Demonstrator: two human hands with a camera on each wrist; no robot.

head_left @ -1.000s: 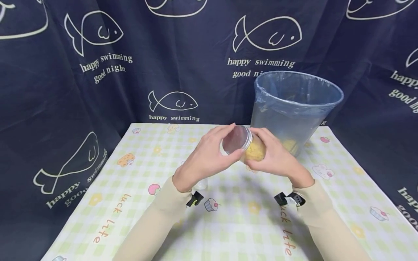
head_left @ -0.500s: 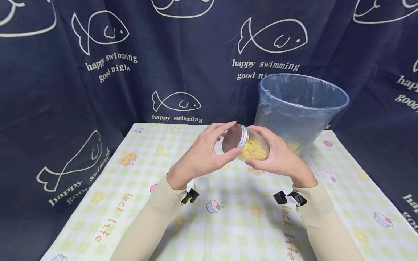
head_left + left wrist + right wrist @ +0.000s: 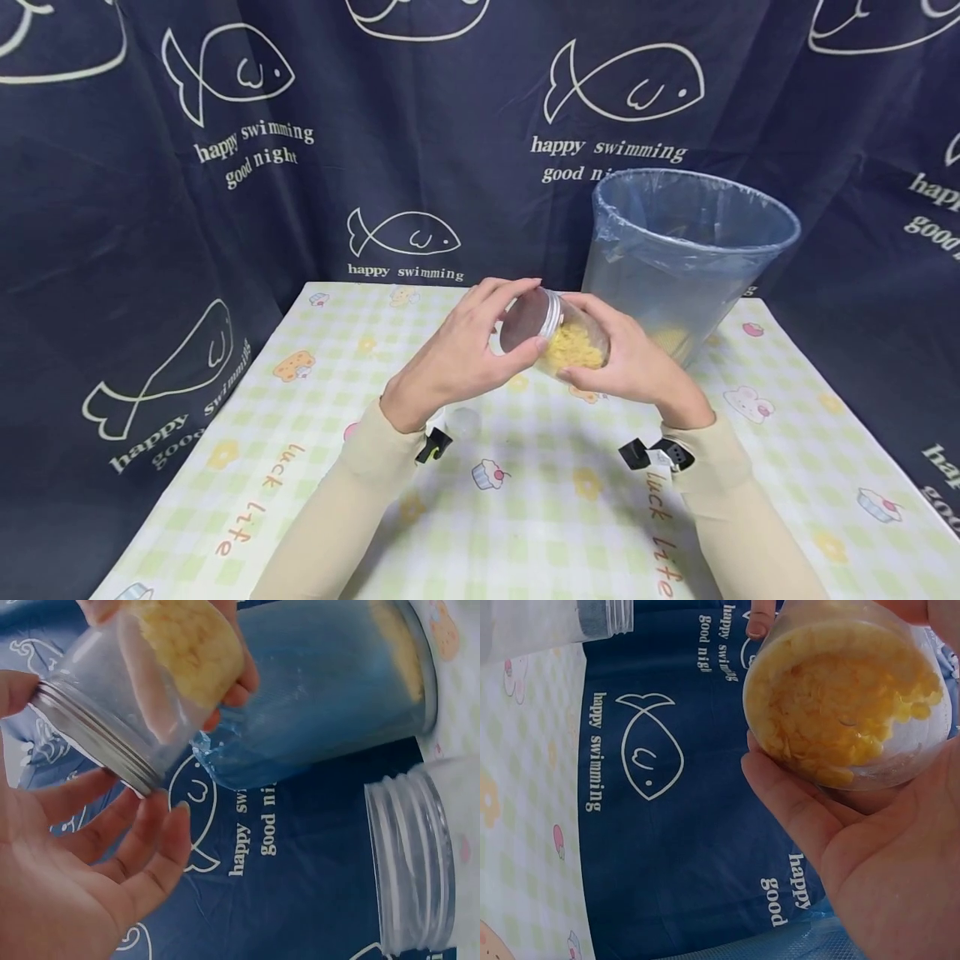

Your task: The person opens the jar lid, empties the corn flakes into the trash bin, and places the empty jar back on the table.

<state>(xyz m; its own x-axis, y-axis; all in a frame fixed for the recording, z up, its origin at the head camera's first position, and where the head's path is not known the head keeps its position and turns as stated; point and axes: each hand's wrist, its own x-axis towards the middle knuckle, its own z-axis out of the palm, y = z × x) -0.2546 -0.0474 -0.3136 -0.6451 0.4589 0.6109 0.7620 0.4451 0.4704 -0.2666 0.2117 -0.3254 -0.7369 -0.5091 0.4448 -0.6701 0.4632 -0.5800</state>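
Note:
In the head view, a clear jar [image 3: 576, 343], partly filled with yellow flakes, is held tilted above the table between both hands. My left hand [image 3: 468, 346] grips its silver screw lid [image 3: 551, 315], with thumb and fingertips around the rim. My right hand [image 3: 630, 350] holds the jar body near its base. The left wrist view shows the lid [image 3: 94, 742] seated on the jar, the left fingers along its edge. In the right wrist view the flakes [image 3: 832, 705] lie against the base and side, above the right hand [image 3: 885, 847].
Behind the right hand stands a mesh bin [image 3: 645, 279] lined with a blue bag, something yellow low inside. A second clear jar [image 3: 412, 862], threaded and lidless, stands by the left wrist. A checked cloth [image 3: 525, 533] covers the table; a dark curtain [image 3: 480, 167] hangs behind.
The jar is a little further left, still in both hands, and its flakes show more plainly than a second ago. The head view has shifted slightly. Both hands keep their hold.

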